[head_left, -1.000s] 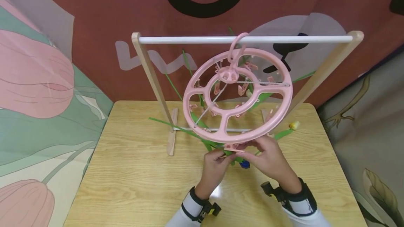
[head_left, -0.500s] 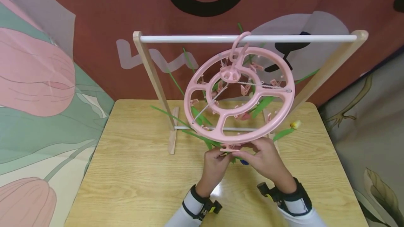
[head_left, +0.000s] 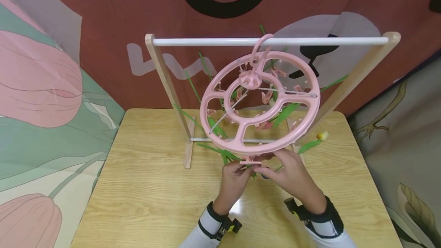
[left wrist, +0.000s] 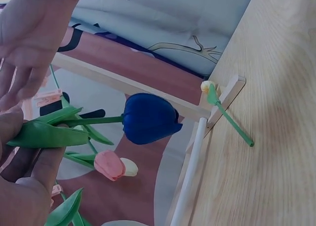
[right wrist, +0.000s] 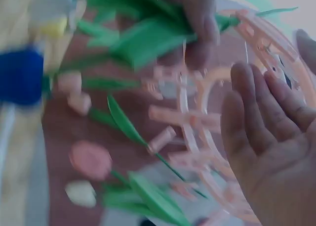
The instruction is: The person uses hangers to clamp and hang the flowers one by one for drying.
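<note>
Beneath the front rim of a round pink clip hanger (head_left: 256, 149), both hands meet in the head view. My left hand (head_left: 234, 179) pinches the leafy green stem of an artificial blue tulip (left wrist: 150, 119); the bloom points away from the palm in the left wrist view. In the head view the bloom is mostly hidden behind the fingers. My right hand (head_left: 293, 171) pinches a pink clothespin (head_left: 250, 162) hanging from the rim, close over the stem. Its other fingers stretch out in the right wrist view, which is blurred.
A wooden rack with a white top bar (head_left: 206, 42) bears the hanger by its hook. Other tulips hang from its clothespins, among them a pink tulip (left wrist: 109, 165) and a white tulip (left wrist: 130, 167). A yellow tulip (head_left: 322, 136) lies on the table (head_left: 144, 194) near the rack's right foot.
The blue tulip's long stem has swung upward at its far end, and its bloom has slipped further behind the hands. The clothespin has turned and shifted slightly left; both hands stay nearly in place.
</note>
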A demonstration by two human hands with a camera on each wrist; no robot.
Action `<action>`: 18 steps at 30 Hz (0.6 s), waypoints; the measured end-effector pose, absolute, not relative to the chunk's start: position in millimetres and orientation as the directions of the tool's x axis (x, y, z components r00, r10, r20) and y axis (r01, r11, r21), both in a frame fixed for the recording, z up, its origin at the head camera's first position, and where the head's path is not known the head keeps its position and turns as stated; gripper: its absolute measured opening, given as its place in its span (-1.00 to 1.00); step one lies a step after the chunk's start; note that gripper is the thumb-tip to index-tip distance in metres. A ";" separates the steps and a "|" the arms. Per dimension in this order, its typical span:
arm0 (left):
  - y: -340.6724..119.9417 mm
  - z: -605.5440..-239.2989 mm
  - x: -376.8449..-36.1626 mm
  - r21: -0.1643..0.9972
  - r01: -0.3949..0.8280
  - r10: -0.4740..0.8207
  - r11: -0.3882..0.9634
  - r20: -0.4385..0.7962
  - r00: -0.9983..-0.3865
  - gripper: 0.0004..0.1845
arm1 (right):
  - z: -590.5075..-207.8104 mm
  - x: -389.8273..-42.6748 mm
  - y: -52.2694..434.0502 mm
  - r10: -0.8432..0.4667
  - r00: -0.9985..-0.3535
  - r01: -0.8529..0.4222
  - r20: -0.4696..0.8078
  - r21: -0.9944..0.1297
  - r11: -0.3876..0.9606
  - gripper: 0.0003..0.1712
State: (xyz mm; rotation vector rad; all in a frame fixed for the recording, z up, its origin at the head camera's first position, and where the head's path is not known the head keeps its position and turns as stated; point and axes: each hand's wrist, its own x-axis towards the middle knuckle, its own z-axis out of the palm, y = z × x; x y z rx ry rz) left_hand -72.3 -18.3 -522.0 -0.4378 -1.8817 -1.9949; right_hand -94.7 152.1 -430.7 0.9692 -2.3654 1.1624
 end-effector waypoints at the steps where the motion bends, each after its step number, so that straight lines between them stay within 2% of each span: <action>1: -18.9 -521.4 -72.0 0.883 0.467 -0.048 -0.052 0.465 -0.884 -0.84 | -428.5 -94.4 153.5 -0.420 -0.674 -0.735 0.608 -0.491 0.468 -0.52; 2: -19.7 -521.1 -71.9 0.880 0.471 -0.044 -0.061 0.469 -0.882 -0.84 | -425.4 -94.2 154.8 -0.403 -0.625 -0.764 0.669 -0.418 0.491 -0.49; 4: -21.2 -521.0 -71.5 0.874 0.475 -0.032 -0.100 0.474 -0.880 -0.83 | -417.6 -95.2 156.8 -0.321 -0.486 -0.805 0.813 -0.273 0.527 -0.42; 7: -23.4 -523.4 -71.7 0.865 0.481 -0.023 -0.142 0.483 -0.875 -0.82 | -400.4 -102.5 160.1 -0.204 -0.286 -0.809 0.936 -0.122 0.575 -0.48; 9: -24.6 -525.2 -71.7 0.863 0.481 -0.024 -0.153 0.484 -0.875 -0.82 | -389.1 -108.2 163.4 -0.192 -0.227 -0.786 0.955 -0.063 0.615 -0.52; 11: -26.1 -527.2 -71.5 0.860 0.486 -0.028 -0.156 0.488 -0.872 -0.82 | -379.8 -112.9 167.8 -0.267 -0.251 -0.777 0.930 -0.029 0.629 -0.53; 15: -30.2 -529.6 -70.0 0.862 0.479 -0.028 -0.164 0.482 -0.876 -0.81 | -373.9 -113.7 175.3 -0.421 -0.339 -0.782 0.841 -0.004 0.623 -0.51; 18: -35.6 -530.3 -68.8 0.873 0.463 -0.036 -0.150 0.464 -0.885 -0.81 | -375.7 -111.6 174.0 -0.461 -0.353 -0.798 0.814 -0.005 0.602 -0.54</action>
